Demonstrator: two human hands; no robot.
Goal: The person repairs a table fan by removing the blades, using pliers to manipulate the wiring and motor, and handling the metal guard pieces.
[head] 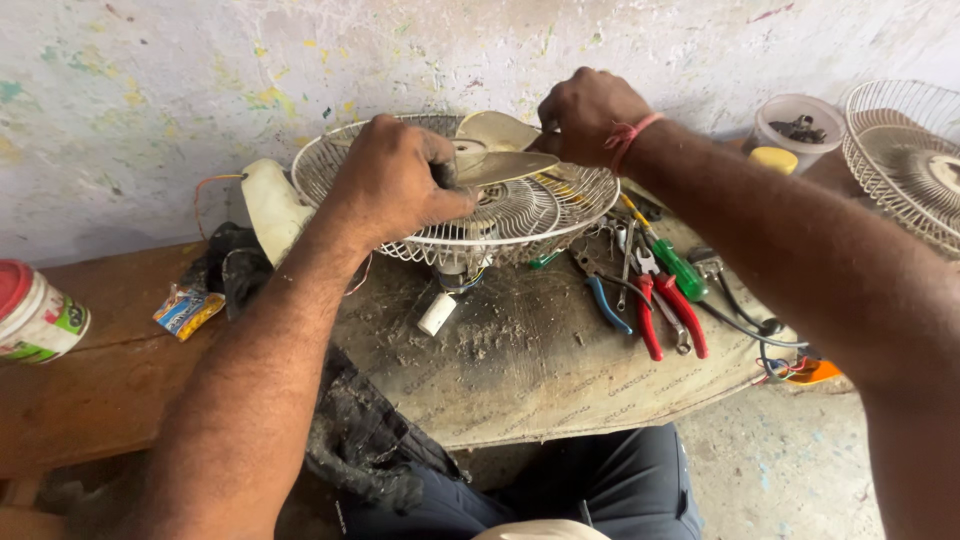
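A table fan lies face up on a dusty sheet, its white wire rear guard [545, 215] around beige blades [500, 160]. My left hand [395, 180] grips the blade hub at the middle of the guard. Closed around the far blade near the guard's back rim is my right hand [585, 115], a red thread on its wrist. The fan's cream base [268, 205] sticks out to the left. A small white capacitor [437, 313] hangs on wires below the guard.
Red-handled pliers [670, 315], blue-handled pliers [605, 300] and a green screwdriver [675, 262] lie right of the fan. A plastic tub of parts [797, 130] and another wire guard [905, 160] stand far right. A red-lidded tin [35, 315] sits on the wooden bench at left.
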